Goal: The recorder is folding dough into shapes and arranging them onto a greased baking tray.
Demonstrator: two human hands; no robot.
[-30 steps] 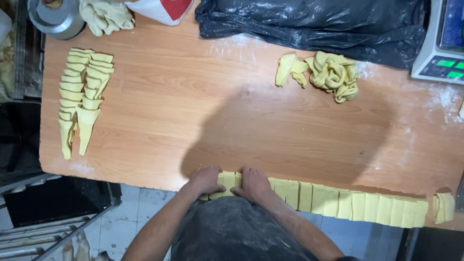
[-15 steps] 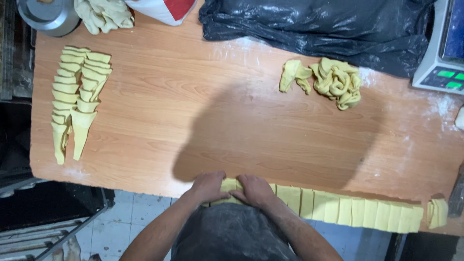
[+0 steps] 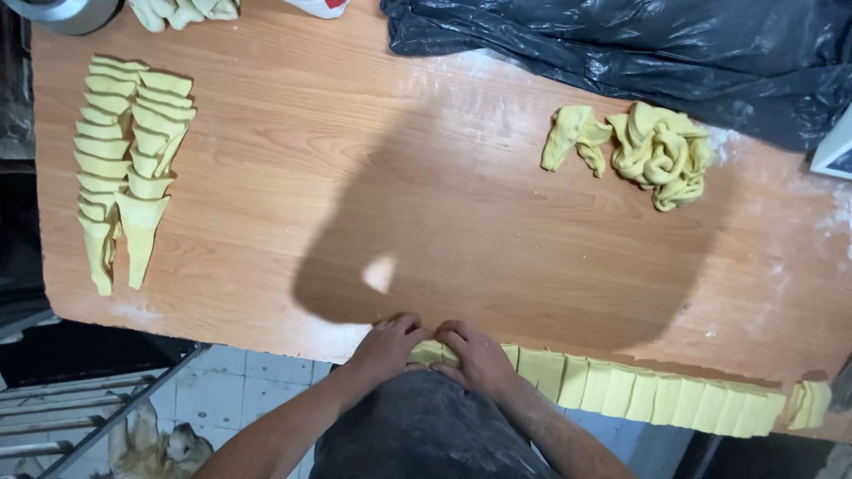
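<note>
Scanning from the far left: wedges [image 3: 124,168] of yellow dough in two overlapping ranks on the table [image 3: 355,133], laid as half a second ago, only shown larger and nearer the corner now that the head has tipped. Above them, the rim of a metal bowl [image 3: 62,11] and some pale dough pieces [image 3: 182,11], both cut off by the top edge, more so than before.

Moving to the near edge, centre: left hand [image 3: 386,348] palm down, fingers curled onto the table lip, knuckles up, pressed on the left end of the strip [image 3: 639,390]. Right beside it, nearly touching, right hand [image 3: 479,357] in the same pose, fingers bent over the dough. Between the two, just a sliver of yellow showing. Hard to tell whether pinching or only pressing flat, with the fingertips hidden. Compared with a second ago, drawn a little closer together, and no dough now seen left of the left hand; reads as the end piece gathered under the fingers, worked where it lies and not lifted.

Further right along the edge: rest of the strip, scored into many narrow pieces, untouched, unshifted, running to a loose bit at the far right.

Up at the right: scraps [image 3: 657,151] in a tangled heap, well apart from both hands, same as before; behind, a black bag [image 3: 621,44], and a scale corner [image 3: 834,151] at the frame's side.
</note>
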